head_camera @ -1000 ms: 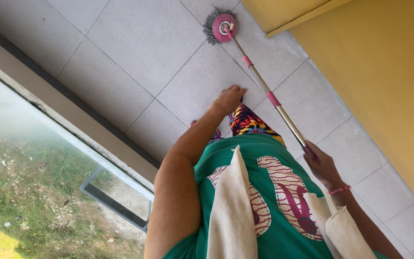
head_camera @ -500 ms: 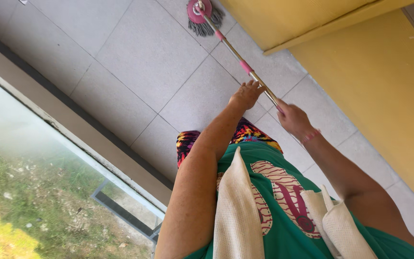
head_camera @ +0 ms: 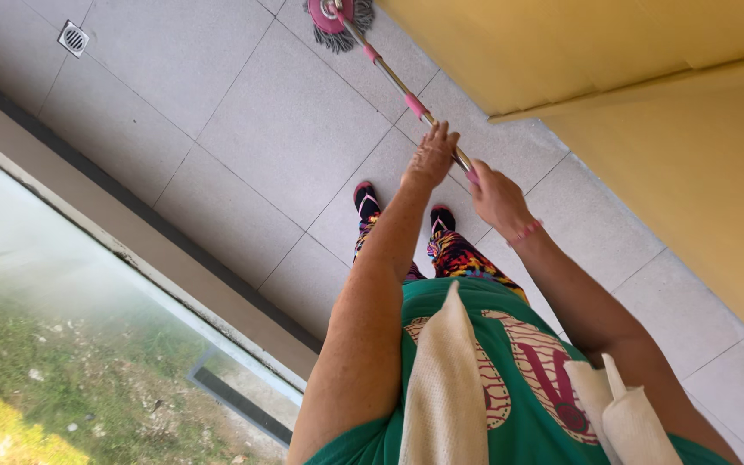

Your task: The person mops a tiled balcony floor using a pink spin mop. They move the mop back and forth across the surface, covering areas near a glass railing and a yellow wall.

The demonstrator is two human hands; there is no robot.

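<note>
Head view, looking steeply down the person's front to the floor. Both hands are on a long thin metal mop handle with pink sleeves point(head_camera: 406, 95). Left hand point(head_camera: 430, 155): fingers laid over the shaft, grip loosely curled around it, farther up the pole toward the mop end. Right hand point(head_camera: 497, 196): grip clenched around the near end of the handle, at a pink sleeve; a pink band sits on that wrist. The two hands are near each other along the pole, not touching. Handle runs diagonally from the hands to the far left, ending in a round pink mop head with a grey fringe point(head_camera: 337, 15), which rests on the pale grey tiled floor point(head_camera: 286, 129) at the far edge of the view, close to the foot of a yellow wall point(head_camera: 561, 52). Below the hands: two feet in dark sandals with pink trim point(head_camera: 368, 200), standing side by side on the tiles, and brightly patterned trousers. Person wears a green shirt with a cream and red print point(head_camera: 527, 379); two cream woven cloths point(head_camera: 445, 387) hang down the chest. Far left: small square metal floor drain point(head_camera: 73, 38). Left side: dark sill strip and a glass pane point(head_camera: 62, 284), with grass seen through it.
</note>
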